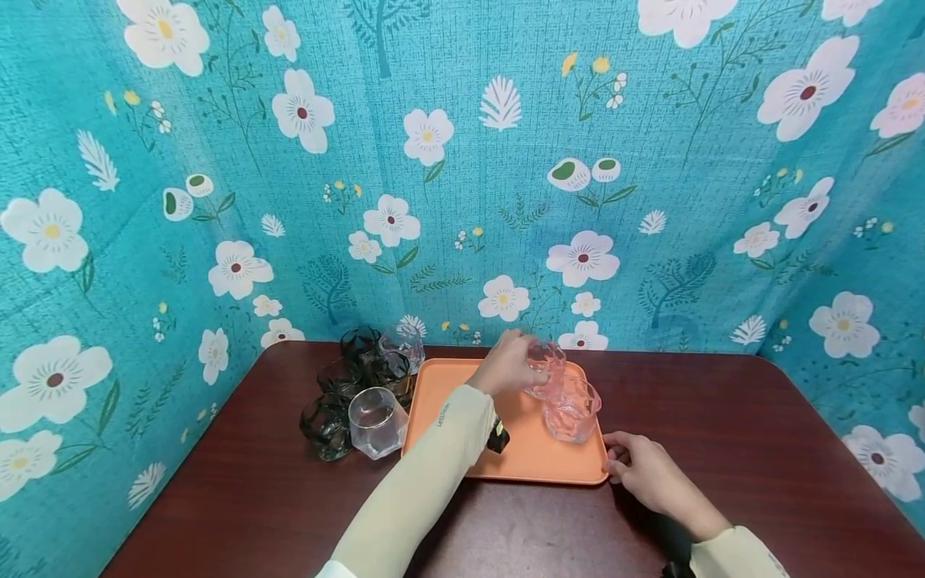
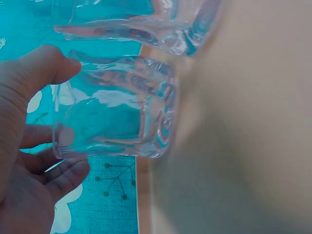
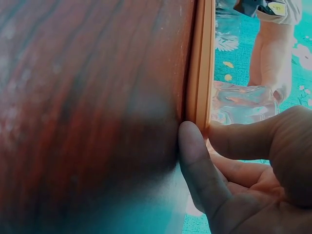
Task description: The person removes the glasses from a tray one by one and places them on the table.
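Note:
My left hand (image 1: 506, 363) grips a clear drinking glass (image 1: 546, 371) by its rim at the back right of an orange tray (image 1: 522, 449). In the left wrist view, the thumb is at one side of this upright glass and fingers show behind it; its wavy base meets the tray. Another clear glass (image 1: 571, 411) stands close by on the tray, nearer the front. At the tray's front right corner, my right hand (image 1: 646, 472) pinches the rim. Thumb and finger are on either side of that edge in the right wrist view.
Left of the tray stand several dark smoky glasses (image 1: 325, 425) and two clear ones, a faceted glass (image 1: 377, 425) in front and another glass (image 1: 405, 345) behind. They sit on a dark brown table (image 1: 723, 425). A floral teal curtain (image 1: 462, 193) hangs behind the table.

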The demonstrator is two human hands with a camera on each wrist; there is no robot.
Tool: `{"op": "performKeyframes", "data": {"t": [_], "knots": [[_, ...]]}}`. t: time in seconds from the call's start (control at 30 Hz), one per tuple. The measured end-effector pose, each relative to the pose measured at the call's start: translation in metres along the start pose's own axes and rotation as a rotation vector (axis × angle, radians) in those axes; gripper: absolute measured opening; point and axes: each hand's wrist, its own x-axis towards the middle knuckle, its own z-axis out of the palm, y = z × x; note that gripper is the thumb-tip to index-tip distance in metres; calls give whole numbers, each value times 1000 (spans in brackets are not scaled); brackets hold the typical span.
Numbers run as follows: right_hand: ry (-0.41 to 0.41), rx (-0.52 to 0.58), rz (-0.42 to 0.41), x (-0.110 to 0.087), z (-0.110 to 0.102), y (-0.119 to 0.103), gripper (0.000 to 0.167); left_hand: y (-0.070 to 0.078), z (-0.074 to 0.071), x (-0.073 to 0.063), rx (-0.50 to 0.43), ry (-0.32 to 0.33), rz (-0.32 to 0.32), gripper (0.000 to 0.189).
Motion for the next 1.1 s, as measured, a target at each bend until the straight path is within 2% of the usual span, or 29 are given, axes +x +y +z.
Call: {"op": "performKeyframes", "data": {"t": [0.17, 0.27, 0.37, 0.5, 0.63, 0.77, 0.9, 1.1], "knots": [[-25, 7, 12, 1, -1, -1, 34, -4, -9, -10, -56, 58, 52, 50], [-27, -3, 9, 1, -3, -1, 34, -4, -19, -17, -89, 89, 112, 40], [-22, -15, 5, 0, -4, 0, 34, -3, -32, -24, -85, 126, 144, 42], [-19, -27, -3, 0, -5, 1, 34, 1, -49, -36, -48, 175, 136, 56], [-22, -25, 5, 0, -4, 2, 34, 5, -68, -51, -9, 228, 164, 58], [-30, -16, 4, 0, -3, 2, 34, 8, -88, -75, 10, 265, 191, 57], [-27, -6, -6, 0, -3, 0, 35, 12, -108, -104, 34, 315, 204, 57], [-21, -2, -23, 1, -3, 2, 35, 15, -126, -150, 60, 397, 240, 55]]}}
